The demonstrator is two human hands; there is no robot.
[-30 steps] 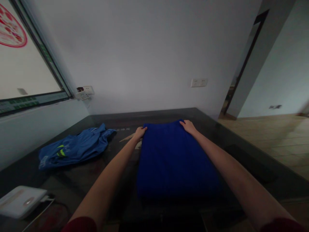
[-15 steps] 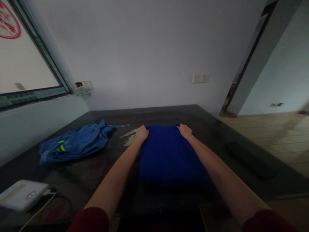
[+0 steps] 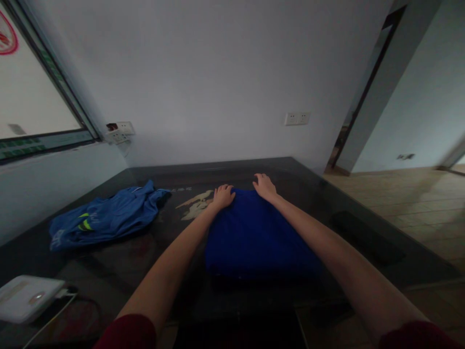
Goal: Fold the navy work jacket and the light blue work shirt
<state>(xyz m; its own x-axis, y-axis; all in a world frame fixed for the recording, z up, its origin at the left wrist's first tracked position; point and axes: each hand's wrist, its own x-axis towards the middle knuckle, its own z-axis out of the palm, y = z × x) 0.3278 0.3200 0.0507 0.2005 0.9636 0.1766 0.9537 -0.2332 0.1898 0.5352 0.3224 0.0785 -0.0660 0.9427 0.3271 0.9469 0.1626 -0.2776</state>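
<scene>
A dark blue folded cloth, perhaps a garment (image 3: 254,237), lies flat on the dark tabletop (image 3: 203,174) right in front of me. My left hand (image 3: 223,196) rests at its far left corner, fingers spread and loose. Over the far right corner is my right hand (image 3: 265,185), its fingers apart and reaching past the cloth's far edge. Neither hand grips the fabric. Whether the right palm presses on the cloth I cannot tell.
A crumpled lighter blue garment (image 3: 109,213) with yellow-green marks lies at the left. Nearer me is a white box-like device (image 3: 31,295) with a cable. A long black object (image 3: 366,237) lies on the right. Behind the table stands a wall with sockets (image 3: 297,118).
Both hands have let go of the cloth's far corners and opened. They have moved closer together, the right one slightly farther away. The view has shifted a little.
</scene>
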